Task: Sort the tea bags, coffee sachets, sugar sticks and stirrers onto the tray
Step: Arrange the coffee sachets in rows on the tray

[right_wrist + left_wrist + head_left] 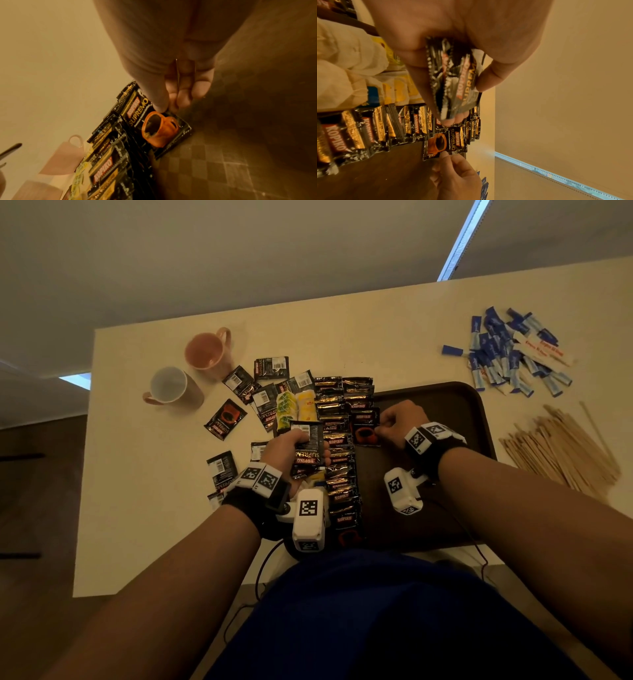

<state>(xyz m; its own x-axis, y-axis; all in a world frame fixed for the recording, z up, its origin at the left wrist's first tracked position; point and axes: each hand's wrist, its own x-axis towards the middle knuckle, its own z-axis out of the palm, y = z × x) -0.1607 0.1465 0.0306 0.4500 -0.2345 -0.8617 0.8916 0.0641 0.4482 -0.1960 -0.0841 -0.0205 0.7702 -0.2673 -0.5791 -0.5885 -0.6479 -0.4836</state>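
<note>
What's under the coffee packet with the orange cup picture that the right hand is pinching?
The coffee packet pinched by the right hand lies on the dark brown tray, its left edge overlapping the row of coffee sachets. Whatever is directly beneath it is covered.

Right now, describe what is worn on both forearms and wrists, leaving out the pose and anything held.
Both forearms are bare, with no sleeves. Each wrist carries a black strap ringed with white blocks printed with black square tag markers. A white boxy camera housing bearing the same kind of markers hangs below the left wrist, and another below the right. Thin dark cables trail from them toward the body.
</note>
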